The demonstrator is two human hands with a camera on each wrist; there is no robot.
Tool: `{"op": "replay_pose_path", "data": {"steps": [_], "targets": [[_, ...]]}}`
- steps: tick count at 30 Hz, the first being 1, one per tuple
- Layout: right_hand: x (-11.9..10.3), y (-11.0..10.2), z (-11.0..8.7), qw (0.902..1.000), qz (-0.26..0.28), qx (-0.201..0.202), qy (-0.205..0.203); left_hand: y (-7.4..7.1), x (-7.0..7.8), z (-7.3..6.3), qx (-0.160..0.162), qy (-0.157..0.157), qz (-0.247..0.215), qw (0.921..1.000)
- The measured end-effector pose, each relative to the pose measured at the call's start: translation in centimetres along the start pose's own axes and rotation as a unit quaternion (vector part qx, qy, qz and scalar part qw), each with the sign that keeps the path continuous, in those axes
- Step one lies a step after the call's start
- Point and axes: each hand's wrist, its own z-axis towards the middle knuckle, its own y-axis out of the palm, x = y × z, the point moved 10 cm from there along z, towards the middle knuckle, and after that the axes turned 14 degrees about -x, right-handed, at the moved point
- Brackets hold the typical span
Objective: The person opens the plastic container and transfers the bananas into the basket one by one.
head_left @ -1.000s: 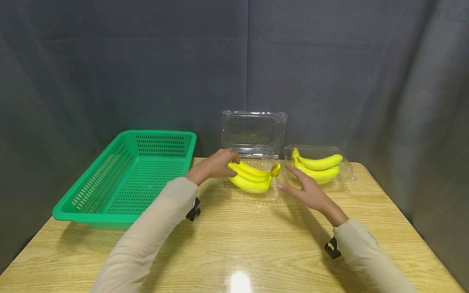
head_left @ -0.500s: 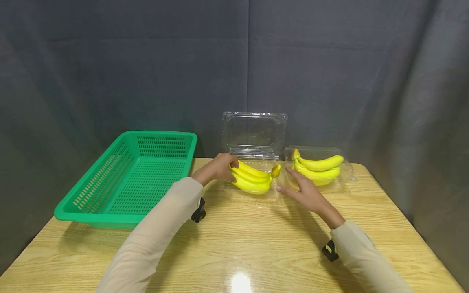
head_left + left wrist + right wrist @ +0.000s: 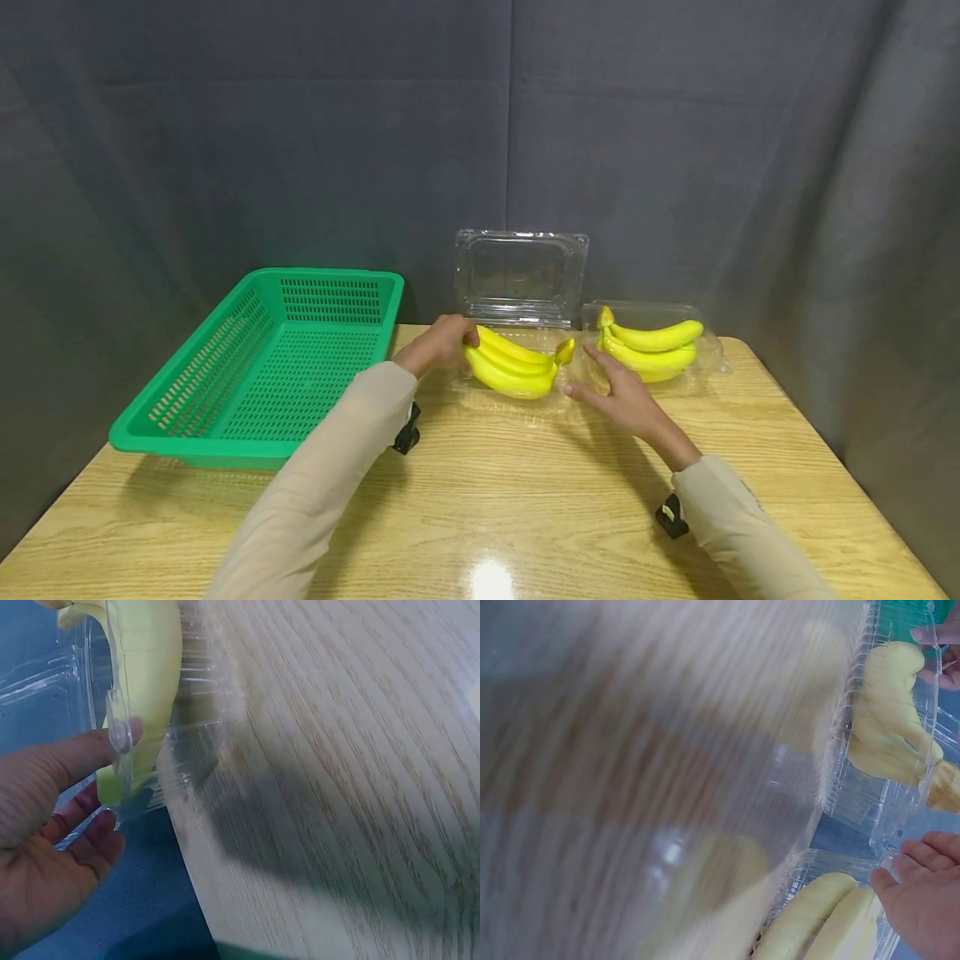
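Observation:
A bunch of yellow bananas [image 3: 513,367] lies in a clear plastic clamshell container [image 3: 536,410], whose lid [image 3: 521,271] stands raised behind it. My left hand [image 3: 444,340] is at the bunch's left end. Its thumb [image 3: 97,754] is by the container's corner, with the other fingers loosely bent near the banana tips; firm contact cannot be told. My right hand [image 3: 630,398] has its fingers spread between this container and a second clear container [image 3: 712,358]. Another banana bunch [image 3: 652,350] lies there, and the right fingertips are close to its left side.
A green plastic basket [image 3: 191,450] with slotted sides stands on the left of the wooden table [image 3: 480,492]. A dark grey curtain [image 3: 375,150] hangs behind the table and along the sides.
The left fingers have drawn back from over the near bunch, so more of its left tips show. The right hand has shifted slightly left. Containers and basket stay in place.

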Motion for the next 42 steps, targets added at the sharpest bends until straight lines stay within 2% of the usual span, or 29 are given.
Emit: {"op": "replay_pose_path", "data": {"steps": [6,15,21,29,42], "targets": [[0.0,0.0,0.0,1.0,0.0,0.004,-0.001,0.0,-0.5,0.2,-0.008,-0.011,-0.008,0.9999],[-0.3,0.3,0.0,0.9998,-0.017,-0.002,-0.005,0.5,-0.6,0.5,-0.022,-0.026,0.02,0.9992],[-0.5,0.6,0.1,0.999,-0.042,-0.01,-0.008,0.8,-0.5,0.8,-0.019,-0.026,0.046,0.9984],[-0.8,0.6,0.5,0.9976,-0.068,-0.004,-0.015,1.1,-0.8,0.9,-0.026,-0.035,0.038,0.9983],[-0.4,0.8,0.4,0.9971,-0.076,-0.007,-0.008,0.6,-0.1,0.8,-0.009,0.007,0.016,0.9998]]}}
